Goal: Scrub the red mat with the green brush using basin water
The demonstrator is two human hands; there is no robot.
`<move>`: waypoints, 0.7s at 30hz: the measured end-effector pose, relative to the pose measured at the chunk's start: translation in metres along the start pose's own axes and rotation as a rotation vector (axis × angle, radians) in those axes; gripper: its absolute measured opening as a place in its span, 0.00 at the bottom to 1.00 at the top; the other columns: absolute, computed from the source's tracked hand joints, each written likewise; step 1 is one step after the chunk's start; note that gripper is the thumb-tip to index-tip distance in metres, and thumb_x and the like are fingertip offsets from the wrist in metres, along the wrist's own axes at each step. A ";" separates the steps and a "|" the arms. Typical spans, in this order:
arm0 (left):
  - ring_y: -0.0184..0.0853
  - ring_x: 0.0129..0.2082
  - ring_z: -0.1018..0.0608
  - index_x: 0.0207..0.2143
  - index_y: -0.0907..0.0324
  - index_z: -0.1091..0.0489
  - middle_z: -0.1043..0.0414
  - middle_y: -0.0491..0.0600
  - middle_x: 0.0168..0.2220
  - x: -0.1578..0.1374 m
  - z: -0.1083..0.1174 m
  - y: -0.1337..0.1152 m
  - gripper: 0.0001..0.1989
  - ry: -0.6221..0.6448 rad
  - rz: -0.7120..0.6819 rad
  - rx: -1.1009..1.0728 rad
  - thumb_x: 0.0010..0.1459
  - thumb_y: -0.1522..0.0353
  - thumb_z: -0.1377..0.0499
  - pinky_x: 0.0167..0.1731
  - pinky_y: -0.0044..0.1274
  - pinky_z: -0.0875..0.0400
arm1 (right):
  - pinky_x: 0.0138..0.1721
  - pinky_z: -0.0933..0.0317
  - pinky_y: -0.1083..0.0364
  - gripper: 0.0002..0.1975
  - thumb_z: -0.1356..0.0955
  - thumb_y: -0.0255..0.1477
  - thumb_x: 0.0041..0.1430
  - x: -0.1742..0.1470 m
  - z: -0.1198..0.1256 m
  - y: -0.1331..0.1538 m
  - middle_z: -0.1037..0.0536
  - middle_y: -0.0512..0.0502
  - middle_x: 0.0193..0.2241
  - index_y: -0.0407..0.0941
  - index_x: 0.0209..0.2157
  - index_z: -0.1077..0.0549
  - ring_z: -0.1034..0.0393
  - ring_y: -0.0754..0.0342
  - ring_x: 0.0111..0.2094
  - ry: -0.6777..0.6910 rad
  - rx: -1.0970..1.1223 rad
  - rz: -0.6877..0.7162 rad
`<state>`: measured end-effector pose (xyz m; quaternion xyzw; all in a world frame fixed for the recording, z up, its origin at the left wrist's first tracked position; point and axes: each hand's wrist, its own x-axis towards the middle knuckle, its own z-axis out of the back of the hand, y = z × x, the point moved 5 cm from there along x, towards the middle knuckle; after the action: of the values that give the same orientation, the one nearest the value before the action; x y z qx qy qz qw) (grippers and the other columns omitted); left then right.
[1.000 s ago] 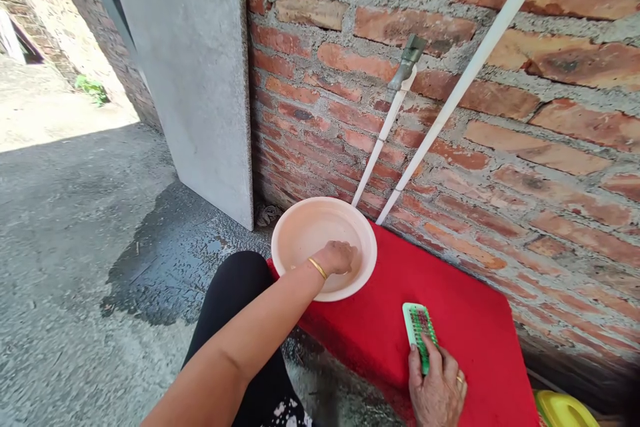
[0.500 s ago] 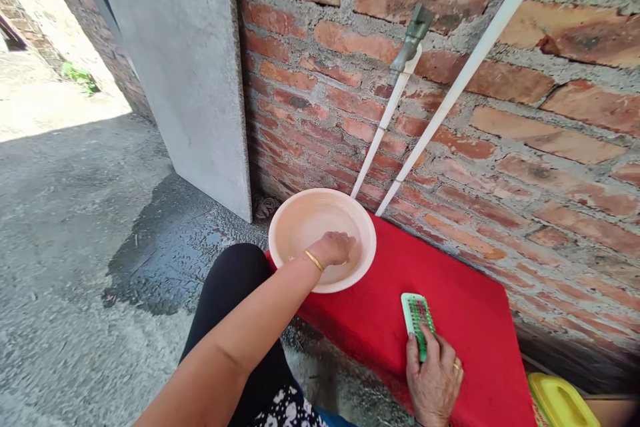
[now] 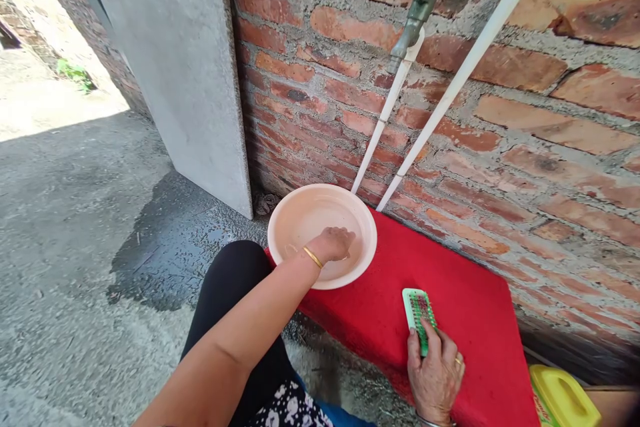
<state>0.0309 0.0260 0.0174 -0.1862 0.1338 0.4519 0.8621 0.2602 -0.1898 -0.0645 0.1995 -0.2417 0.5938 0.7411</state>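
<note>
While your right hand (image 3: 436, 370) held the green brush (image 3: 419, 307), your left hand (image 3: 334, 245) dipped into the pink basin (image 3: 287, 233).
Lying bristles-up on the red cloth (image 3: 470, 307), at 4 o'clock from the basin, the brush showed a pale mint body and bright green bristles with a dark reddish patch among them. Your right hand was clamped on its near end, thumb along one side; your left, well apart, reached the water, and how tightly its fingers were curled could not be told. The step in hand looked like wetting the left hand; the next move probably called for a cupped palm and a firm right grip. From the brush, the tap (image 3: 414, 23) stood toward 12 o'clock, the yellow container (image 3: 563, 393) toward 4.
</note>
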 end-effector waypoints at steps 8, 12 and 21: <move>0.47 0.56 0.29 0.55 0.59 0.36 0.33 0.60 0.57 0.007 -0.005 0.002 0.21 0.013 -0.002 0.017 0.61 0.63 0.42 0.52 0.35 0.33 | 0.36 0.47 0.51 0.22 0.41 0.43 0.65 0.001 0.000 0.001 0.27 0.39 0.38 0.43 0.45 0.25 0.38 0.50 0.33 -0.024 -0.010 0.031; 0.46 0.56 0.28 0.55 0.58 0.36 0.32 0.59 0.56 0.010 -0.007 0.004 0.21 0.019 0.015 0.019 0.60 0.63 0.41 0.52 0.35 0.33 | 0.37 0.46 0.51 0.23 0.42 0.44 0.65 0.000 0.001 0.001 0.27 0.38 0.38 0.43 0.45 0.25 0.37 0.49 0.34 -0.043 0.001 0.045; 0.46 0.57 0.29 0.55 0.57 0.36 0.33 0.60 0.57 0.018 -0.014 0.009 0.22 0.042 0.019 0.021 0.59 0.63 0.40 0.52 0.35 0.33 | 0.37 0.44 0.51 0.25 0.44 0.47 0.66 0.000 0.002 -0.003 0.26 0.40 0.38 0.45 0.46 0.26 0.35 0.50 0.35 0.044 0.046 0.090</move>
<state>0.0324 0.0378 -0.0039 -0.1852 0.1582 0.4546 0.8568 0.2625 -0.1915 -0.0624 0.1924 -0.2205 0.6362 0.7139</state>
